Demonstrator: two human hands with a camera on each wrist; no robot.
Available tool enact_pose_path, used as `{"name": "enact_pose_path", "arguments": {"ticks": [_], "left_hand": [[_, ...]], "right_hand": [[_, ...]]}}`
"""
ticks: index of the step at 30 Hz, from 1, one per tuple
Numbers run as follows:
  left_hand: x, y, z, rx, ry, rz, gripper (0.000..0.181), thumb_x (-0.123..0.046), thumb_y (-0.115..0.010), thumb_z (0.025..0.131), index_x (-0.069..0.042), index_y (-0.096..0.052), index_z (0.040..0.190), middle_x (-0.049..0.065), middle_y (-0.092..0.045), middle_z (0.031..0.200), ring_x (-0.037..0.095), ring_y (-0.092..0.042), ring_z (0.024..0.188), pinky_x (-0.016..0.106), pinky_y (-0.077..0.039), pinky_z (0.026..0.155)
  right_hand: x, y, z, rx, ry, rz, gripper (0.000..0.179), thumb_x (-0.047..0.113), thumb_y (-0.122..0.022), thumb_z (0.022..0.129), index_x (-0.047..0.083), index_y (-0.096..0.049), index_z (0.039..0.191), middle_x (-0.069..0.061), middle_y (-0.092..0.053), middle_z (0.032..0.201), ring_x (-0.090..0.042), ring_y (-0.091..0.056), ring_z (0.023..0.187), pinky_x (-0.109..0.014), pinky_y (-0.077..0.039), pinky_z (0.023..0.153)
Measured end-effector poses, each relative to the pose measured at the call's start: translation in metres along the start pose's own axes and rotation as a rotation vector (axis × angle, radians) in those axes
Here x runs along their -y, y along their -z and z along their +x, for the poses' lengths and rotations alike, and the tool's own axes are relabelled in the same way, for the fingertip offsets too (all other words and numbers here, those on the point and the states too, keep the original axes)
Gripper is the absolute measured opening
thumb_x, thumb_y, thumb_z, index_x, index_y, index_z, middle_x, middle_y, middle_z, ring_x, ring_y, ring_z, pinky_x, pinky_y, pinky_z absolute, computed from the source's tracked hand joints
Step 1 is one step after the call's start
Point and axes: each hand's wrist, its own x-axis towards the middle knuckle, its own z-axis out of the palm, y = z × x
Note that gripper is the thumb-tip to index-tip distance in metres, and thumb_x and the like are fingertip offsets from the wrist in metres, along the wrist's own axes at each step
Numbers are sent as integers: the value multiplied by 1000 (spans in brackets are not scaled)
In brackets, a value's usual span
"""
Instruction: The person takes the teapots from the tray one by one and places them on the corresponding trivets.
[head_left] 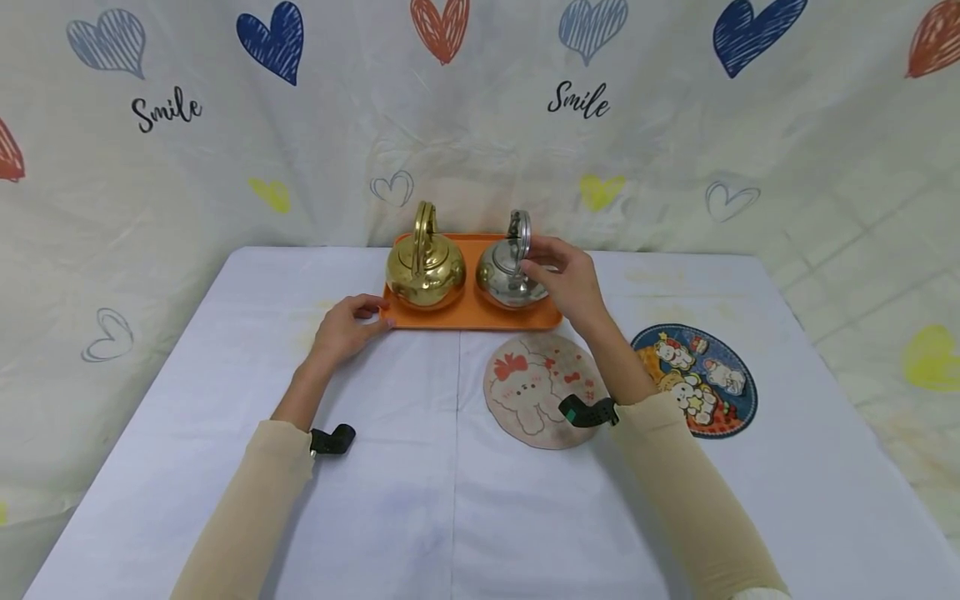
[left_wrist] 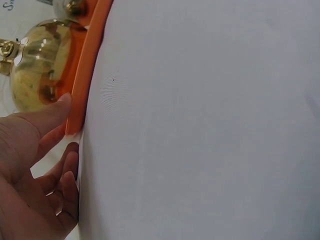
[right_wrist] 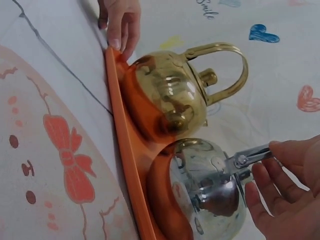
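Note:
An orange tray [head_left: 467,320] at the far side of the table bears two teapots, both upright with raised handles. The gold teapot [head_left: 424,277] stands on its left half, the silver teapot [head_left: 501,282] on its right. My left hand [head_left: 345,330] grips the tray's near left corner; in the left wrist view its thumb [left_wrist: 50,112] lies against the orange rim. On the right, my right hand [head_left: 572,283] pinches the silver teapot's handle [right_wrist: 255,154] between thumb and forefinger, the other fingers spread close beside the lid.
A round pale mat [head_left: 525,417] with a bunny drawing lies in front of the tray. Farther right is a round blue mat [head_left: 738,408] with cartoon figures, partly under the right forearm. A heart-patterned curtain [head_left: 480,108] hangs right behind the table.

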Motion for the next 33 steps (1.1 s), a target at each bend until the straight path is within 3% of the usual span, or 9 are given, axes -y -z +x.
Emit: {"name": "enact_pose_path", "arguments": {"ticks": [11, 18, 25, 33], "left_hand": [[2, 0, -1, -2, -15, -9, 43, -33, -74, 97, -13, -66, 135, 17, -61, 142, 36, -57, 132, 54, -43, 116], [2, 0, 1, 4, -18, -7, 43, -34, -74, 98, -13, -66, 135, 17, -61, 142, 36, -57, 133, 54, -43, 116], [2, 1, 1, 9, -10, -7, 44, -35, -73, 98, -14, -66, 135, 16, -61, 142, 36, -56, 133, 54, -42, 116], [2, 0, 1, -2, -23, 3, 43, -34, -74, 98, -13, -66, 135, 16, -61, 141, 36, -57, 132, 53, -43, 116]], "right_hand": [[-2, -3, 4, -11, -35, 35, 37, 16, -74, 98, 7, -69, 133, -15, -72, 128, -19, -68, 117, -27, -56, 97], [1, -3, 3, -26, -68, 75, 35, 14, -76, 96, 9, -71, 130, -12, -75, 126, -18, -70, 115, -26, -58, 95], [0, -7, 3, -10, -44, 160, 32, 9, -76, 95, 6, -72, 127, -4, -77, 115, -8, -71, 104, -19, -57, 87], [0, -9, 3, 38, 3, 201, 33, 10, -75, 96, 4, -71, 128, -1, -76, 110, -6, -71, 100, -17, -57, 91]]}}
